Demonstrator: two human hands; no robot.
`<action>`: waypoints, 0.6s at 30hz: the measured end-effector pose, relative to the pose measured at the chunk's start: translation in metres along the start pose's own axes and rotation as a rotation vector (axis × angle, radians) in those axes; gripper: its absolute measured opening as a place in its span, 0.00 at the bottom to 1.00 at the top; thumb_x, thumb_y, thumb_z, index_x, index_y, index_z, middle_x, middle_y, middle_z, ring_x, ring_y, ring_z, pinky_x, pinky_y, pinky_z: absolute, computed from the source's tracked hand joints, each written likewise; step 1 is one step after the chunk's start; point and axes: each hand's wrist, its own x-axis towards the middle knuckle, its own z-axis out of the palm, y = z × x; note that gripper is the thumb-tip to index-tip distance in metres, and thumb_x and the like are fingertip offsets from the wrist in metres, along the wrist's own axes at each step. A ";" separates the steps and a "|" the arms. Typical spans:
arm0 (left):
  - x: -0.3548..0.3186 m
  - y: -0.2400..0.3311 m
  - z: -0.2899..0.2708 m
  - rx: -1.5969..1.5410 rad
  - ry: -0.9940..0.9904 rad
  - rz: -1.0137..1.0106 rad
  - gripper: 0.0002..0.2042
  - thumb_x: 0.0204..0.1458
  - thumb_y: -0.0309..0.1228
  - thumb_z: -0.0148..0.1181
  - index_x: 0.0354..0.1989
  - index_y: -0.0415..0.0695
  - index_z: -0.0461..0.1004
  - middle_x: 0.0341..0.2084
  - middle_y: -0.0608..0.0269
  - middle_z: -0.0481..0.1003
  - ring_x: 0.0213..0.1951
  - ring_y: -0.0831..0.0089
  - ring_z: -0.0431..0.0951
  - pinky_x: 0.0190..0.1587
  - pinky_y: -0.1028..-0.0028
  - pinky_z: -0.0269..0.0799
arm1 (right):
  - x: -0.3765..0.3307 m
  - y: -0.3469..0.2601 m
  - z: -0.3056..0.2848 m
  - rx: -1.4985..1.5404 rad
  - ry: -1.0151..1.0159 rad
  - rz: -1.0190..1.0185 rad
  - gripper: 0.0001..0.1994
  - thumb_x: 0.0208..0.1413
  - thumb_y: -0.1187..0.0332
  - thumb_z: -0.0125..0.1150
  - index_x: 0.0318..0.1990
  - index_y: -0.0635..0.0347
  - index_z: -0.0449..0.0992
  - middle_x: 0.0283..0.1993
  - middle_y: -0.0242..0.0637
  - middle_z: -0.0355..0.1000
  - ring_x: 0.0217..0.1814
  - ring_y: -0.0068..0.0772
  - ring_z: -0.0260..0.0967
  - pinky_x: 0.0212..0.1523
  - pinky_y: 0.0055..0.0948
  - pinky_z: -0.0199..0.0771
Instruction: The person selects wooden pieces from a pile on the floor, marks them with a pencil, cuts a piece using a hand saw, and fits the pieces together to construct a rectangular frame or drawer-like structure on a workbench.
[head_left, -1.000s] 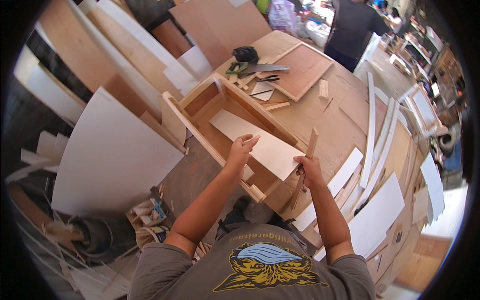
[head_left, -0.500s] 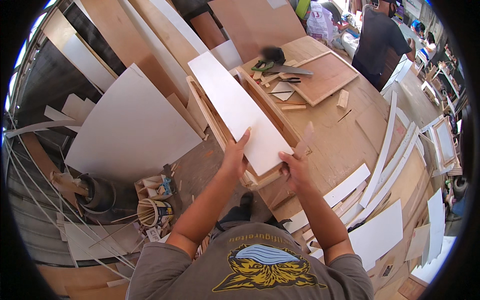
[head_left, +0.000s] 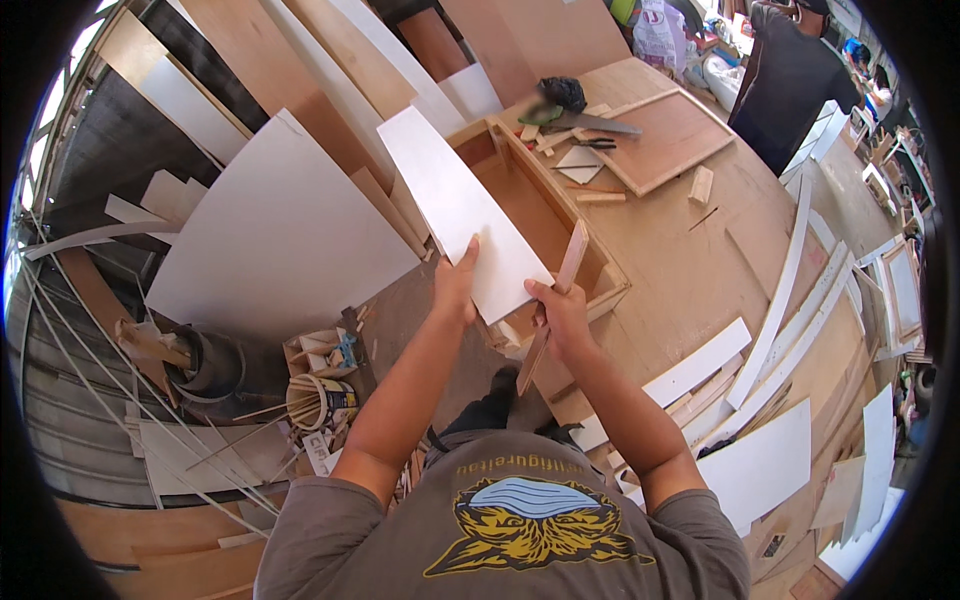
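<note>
A long white board (head_left: 462,205) slants over the left side of an open wooden box (head_left: 625,268). My left hand (head_left: 456,285) grips the board's left edge near its close end, thumb on top. At its near right corner, my right hand (head_left: 562,318) is closed, the thumb on the board's edge. The same hand also clasps a thin wooden strip (head_left: 572,255), which sticks out above and below the fist. Inside the box, the brown bottom shows to the right of the board; the board covers the left part.
On the workbench (head_left: 670,260) lie a hand saw (head_left: 600,124), pliers (head_left: 597,144), a framed panel (head_left: 665,145) and a wood block (head_left: 702,186). A large white sheet (head_left: 280,230) leans at left, above a bucket of sticks (head_left: 318,402). Another person (head_left: 795,85) stands far right.
The white board has shifted left across the box, uncovering more of its inside. My hands have moved left and slightly up with it. The strip in my right hand now shows more fully.
</note>
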 end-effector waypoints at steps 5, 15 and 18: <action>0.008 -0.005 -0.013 0.526 0.038 0.262 0.29 0.55 0.42 0.70 0.57 0.34 0.69 0.48 0.50 0.77 0.48 0.60 0.80 0.51 0.63 0.76 | -0.001 0.007 -0.003 0.039 -0.007 0.013 0.08 0.56 0.69 0.69 0.38 0.62 0.77 0.24 0.27 0.68 0.16 0.18 0.59 0.19 0.24 0.65; 0.008 0.059 -0.011 1.412 -0.230 1.219 0.22 0.58 0.55 0.59 0.41 0.47 0.81 0.44 0.58 0.81 0.58 0.58 0.75 0.62 0.58 0.66 | -0.011 0.032 0.000 0.028 0.043 0.007 0.10 0.57 0.70 0.68 0.42 0.65 0.79 0.26 0.28 0.70 0.16 0.17 0.59 0.19 0.23 0.64; 0.021 0.045 0.013 1.414 -0.458 1.266 0.19 0.62 0.51 0.55 0.39 0.49 0.82 0.42 0.60 0.81 0.59 0.59 0.72 0.70 0.54 0.55 | -0.011 0.038 -0.003 0.049 0.050 0.004 0.10 0.57 0.71 0.68 0.44 0.66 0.79 0.26 0.27 0.70 0.16 0.17 0.59 0.19 0.22 0.63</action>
